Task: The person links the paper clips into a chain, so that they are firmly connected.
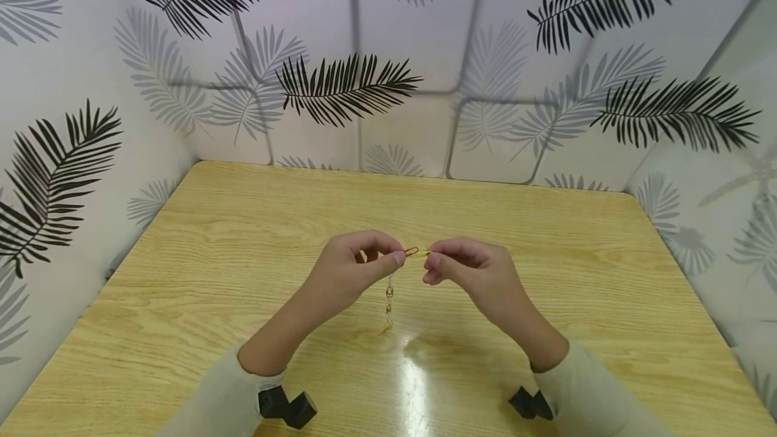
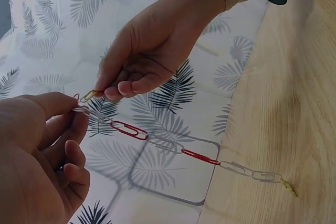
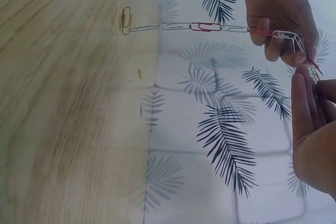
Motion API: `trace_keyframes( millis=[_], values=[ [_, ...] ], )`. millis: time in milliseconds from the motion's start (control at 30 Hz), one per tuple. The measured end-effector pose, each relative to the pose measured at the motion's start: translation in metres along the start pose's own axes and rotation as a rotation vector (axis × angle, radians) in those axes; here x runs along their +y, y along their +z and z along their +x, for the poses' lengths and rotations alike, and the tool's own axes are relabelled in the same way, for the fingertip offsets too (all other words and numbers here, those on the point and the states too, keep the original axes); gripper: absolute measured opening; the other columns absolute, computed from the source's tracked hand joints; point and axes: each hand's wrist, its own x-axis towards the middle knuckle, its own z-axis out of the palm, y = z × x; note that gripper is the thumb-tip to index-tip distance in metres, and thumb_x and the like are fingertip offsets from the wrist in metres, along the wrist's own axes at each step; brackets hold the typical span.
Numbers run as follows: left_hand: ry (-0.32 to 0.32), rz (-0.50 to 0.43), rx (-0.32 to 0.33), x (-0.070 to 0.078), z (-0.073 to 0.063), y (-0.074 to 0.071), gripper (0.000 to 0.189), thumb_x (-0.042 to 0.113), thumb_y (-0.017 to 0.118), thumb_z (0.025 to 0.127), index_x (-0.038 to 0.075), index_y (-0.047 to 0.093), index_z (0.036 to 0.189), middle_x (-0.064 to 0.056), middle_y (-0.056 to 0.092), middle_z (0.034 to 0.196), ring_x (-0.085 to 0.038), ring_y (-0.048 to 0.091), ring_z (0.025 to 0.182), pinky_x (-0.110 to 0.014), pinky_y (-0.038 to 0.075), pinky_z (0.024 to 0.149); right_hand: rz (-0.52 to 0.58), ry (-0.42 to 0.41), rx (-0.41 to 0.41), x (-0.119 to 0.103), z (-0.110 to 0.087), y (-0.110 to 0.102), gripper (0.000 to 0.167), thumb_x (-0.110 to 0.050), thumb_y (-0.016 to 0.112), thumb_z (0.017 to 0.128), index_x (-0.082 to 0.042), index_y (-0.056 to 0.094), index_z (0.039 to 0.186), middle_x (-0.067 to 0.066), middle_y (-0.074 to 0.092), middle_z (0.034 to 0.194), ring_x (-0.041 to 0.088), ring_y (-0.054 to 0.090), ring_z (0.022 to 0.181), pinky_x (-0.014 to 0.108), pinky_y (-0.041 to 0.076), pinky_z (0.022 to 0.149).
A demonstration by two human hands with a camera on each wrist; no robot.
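The left hand (image 1: 355,261) pinches a red paper clip (image 1: 412,251) between thumb and fingertips, the paper-clip chain (image 1: 390,292) dangling below it. Facing it above the table (image 1: 546,241), the right hand (image 1: 479,270) pinches a yellow clip (image 1: 421,253)

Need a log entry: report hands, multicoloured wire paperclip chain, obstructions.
Left hand pinching red wire paperclip; right hand pinching yellow wire paperclip. Red, white and yellow paperclip chain hanging from left hand. No obstruction visible.

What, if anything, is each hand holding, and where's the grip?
Left hand: a red paper clip, pinched by the end nearer the hanging chain. Right hand: a yellow paper clip, pinched by its outer end.
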Motion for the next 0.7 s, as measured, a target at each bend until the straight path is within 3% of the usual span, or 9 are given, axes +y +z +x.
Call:
trace_keyframes(
  millis=[267,400,567,700],
  values=[
    [0.003,0.003,-0.023,0.0,-0.001,0.003,0.007,0.024,0.069,0.096,0.022,0.075,0.094,0.004,0.065,0.085,-0.017,0.047,0.066,-0.025,0.037,0.056,-0.082,-0.11,0.067,-0.001,-0.004,0.008,0.008,-0.005,0.07,0.094,0.002,0.07,0.099,0.014,0.07,0.089,0.018,0.074,0.079,0.036,0.061,0.076],
    [-0.004,0.013,-0.023,0.0,-0.001,0.003,0.007,0.024,0.07,0.096,0.022,0.075,0.092,0.005,0.065,0.084,-0.017,0.046,0.066,-0.025,0.036,0.057,-0.189,-0.226,0.098,0.001,-0.003,0.011,0.003,-0.002,0.07,0.093,-0.001,0.072,0.096,0.011,0.072,0.086,0.013,0.073,0.076,0.031,0.06,0.072],
    [-0.013,0.021,-0.021,0.0,-0.001,0.003,0.007,0.025,0.07,0.096,0.023,0.075,0.091,0.005,0.066,0.085,-0.016,0.046,0.066,-0.025,0.037,0.057,-0.275,-0.386,0.113,0.004,-0.003,0.014,0.01,0.008,0.069,0.09,-0.001,0.072,0.095,0.011,0.072,0.084,0.01,0.073,0.075,0.027,0.06,0.068],
    [-0.019,0.014,-0.026,-0.001,-0.001,0.004,0.008,0.026,0.071,0.095,0.022,0.075,0.091,0.004,0.066,0.086,-0.016,0.047,0.065,-0.025,0.037,0.056,-0.279,-0.422,0.107,0.005,-0.003,0.015,0.009,0.008,0.069,0.09,0.001,0.072,0.095,0.014,0.072,0.084,0.01,0.073,0.075,0.026,0.059,0.068]
  ],
)
